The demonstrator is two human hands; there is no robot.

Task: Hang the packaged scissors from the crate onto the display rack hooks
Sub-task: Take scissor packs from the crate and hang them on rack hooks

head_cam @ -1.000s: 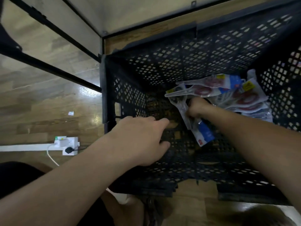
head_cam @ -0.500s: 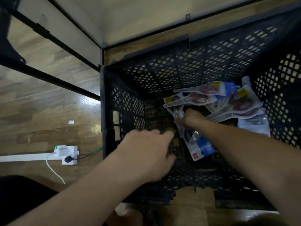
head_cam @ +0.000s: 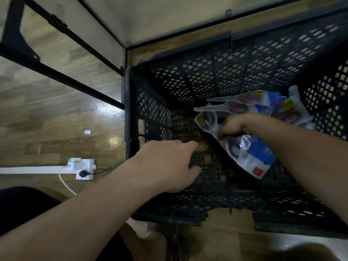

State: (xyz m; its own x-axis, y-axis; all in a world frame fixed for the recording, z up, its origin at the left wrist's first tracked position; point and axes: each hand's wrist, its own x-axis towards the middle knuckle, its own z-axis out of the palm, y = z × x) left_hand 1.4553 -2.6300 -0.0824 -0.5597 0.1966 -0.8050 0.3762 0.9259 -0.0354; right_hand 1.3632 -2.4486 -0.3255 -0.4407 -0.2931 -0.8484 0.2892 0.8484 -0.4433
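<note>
A black perforated crate [head_cam: 197,76] stands on the wooden floor below me. Inside it, my right hand [head_cam: 235,125] grips a packaged pair of scissors [head_cam: 250,155] with a clear front and blue-and-white card, lifted off the bottom and tilted. Several more scissor packs [head_cam: 263,104] with red handles lie piled at the crate's far right. My left hand [head_cam: 167,162] hovers over the crate's near left corner with loosely curled fingers, holding nothing. No display rack hooks are in view.
Black metal frame bars [head_cam: 62,72] run across the floor at the left. A white power strip [head_cam: 84,168] with cables lies on the floor beside the crate. A pale wall panel [head_cam: 150,19] stands behind the crate.
My right hand has raised the gripped scissor pack toward me and to the right, out of the pile. My left hand stays over the crate's left corner.
</note>
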